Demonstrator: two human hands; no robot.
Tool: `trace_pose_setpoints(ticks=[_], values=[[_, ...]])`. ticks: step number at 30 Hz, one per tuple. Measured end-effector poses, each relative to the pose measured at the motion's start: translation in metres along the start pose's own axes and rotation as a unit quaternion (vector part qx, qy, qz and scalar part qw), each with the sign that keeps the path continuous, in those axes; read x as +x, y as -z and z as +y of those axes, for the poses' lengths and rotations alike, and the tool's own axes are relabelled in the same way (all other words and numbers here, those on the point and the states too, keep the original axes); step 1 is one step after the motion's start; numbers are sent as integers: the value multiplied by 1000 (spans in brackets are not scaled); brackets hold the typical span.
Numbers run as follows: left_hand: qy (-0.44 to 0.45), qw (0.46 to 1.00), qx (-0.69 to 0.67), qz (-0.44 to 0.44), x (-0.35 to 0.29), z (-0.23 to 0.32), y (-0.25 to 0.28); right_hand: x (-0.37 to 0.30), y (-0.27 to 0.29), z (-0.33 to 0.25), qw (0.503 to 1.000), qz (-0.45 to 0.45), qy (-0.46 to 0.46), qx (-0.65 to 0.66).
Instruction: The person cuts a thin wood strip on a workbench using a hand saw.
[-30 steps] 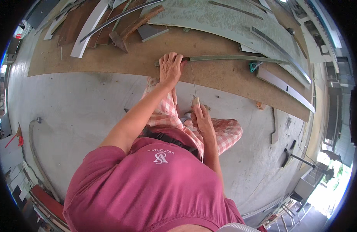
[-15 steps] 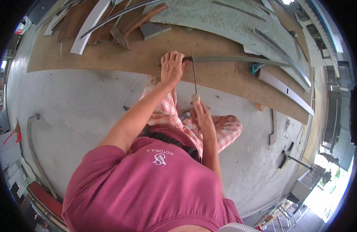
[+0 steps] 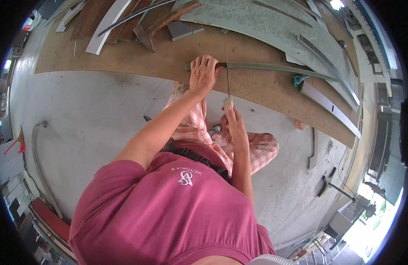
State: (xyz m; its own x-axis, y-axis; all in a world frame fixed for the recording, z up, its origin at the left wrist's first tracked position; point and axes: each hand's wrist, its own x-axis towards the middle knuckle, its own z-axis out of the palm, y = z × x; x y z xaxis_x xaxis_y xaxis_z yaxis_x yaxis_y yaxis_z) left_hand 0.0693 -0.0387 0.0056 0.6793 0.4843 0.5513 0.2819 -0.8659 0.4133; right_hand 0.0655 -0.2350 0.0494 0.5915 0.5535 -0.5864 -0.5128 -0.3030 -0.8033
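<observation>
My left hand [image 3: 203, 75] is closed round a long narrow greenish strip [image 3: 281, 69] near its left end, pressing it on the brown board [image 3: 164, 57]. Just right of those fingers, a handsaw [image 3: 228, 81] crosses the strip, its thin blade seen edge-on and pointing away from me. My right hand [image 3: 235, 126] grips the saw's pale handle [image 3: 228, 103], in front of the board's near edge. How deep the blade sits in the strip cannot be made out.
A hammer [image 3: 145, 37] with a wooden handle lies beyond my left hand, near a grey angled piece [image 3: 183, 32]. Pale patterned sheeting [image 3: 239, 22] covers the far right. A teal-handled tool [image 3: 297, 80] and a silvery bar [image 3: 330, 108] lie right of the saw.
The saw and my right hand have moved slightly forward, away from me, across the strip. My left hand keeps its hold. The whole view has shifted a little.
</observation>
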Motion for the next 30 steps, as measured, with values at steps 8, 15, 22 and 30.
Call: trace_pose_setpoints(ticks=[8, 15, 22, 30], values=[[13, 1000, -12, -8, -4, 0, 3, -8, 5, 19, 994, 27, 31, -101], [5, 1000, -9, 2, -2, 2, 5, 22, -1, -12, 1000, -15, 16, -14], [25, 1000, -4, -13, -2, 1, 5, -19, 5, 12, 996, 6, 30, -81], [7, 1000, -10, -6, 0, 4, 3, 20, 0, -9, 998, 11, 39, -44]])
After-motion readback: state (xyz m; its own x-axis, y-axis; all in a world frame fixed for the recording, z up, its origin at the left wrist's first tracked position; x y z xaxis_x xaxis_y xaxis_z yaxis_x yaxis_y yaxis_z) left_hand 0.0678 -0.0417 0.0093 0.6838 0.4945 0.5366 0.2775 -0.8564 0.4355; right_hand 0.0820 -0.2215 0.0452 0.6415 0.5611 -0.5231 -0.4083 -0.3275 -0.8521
